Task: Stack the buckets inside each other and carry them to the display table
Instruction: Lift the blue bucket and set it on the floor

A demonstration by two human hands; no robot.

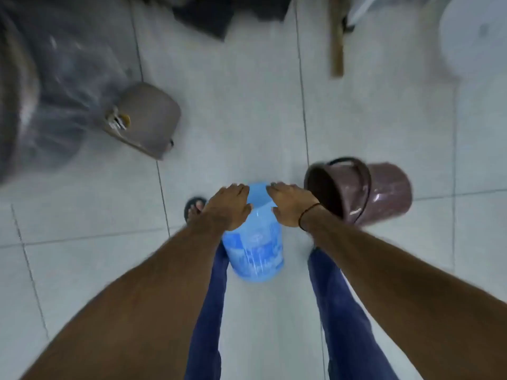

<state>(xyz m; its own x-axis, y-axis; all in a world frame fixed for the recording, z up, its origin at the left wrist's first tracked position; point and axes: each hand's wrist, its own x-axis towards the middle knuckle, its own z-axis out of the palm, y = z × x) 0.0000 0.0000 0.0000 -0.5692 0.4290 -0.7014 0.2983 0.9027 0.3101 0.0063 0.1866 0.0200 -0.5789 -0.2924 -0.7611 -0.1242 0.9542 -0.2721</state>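
Gripping the blue bucket rim, both hands, left and right, fingers clamped; maroon bucket at 2 o'clock lies tipped, could roll if bumped.

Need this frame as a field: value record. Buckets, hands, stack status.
blue bucket: held at the rim by both hands, between the person's legs
left hand: gripping the rim's left side
right hand: gripping the rim's right side; dark band on the wrist
maroon bucket: tipped on its side on the tiled floor, opening toward the hands, handle loose
grey bucket: apart on the floor, far left, beside plastic-wrapped goods
stack status: nothing nested yet
image quality: motion-blurred
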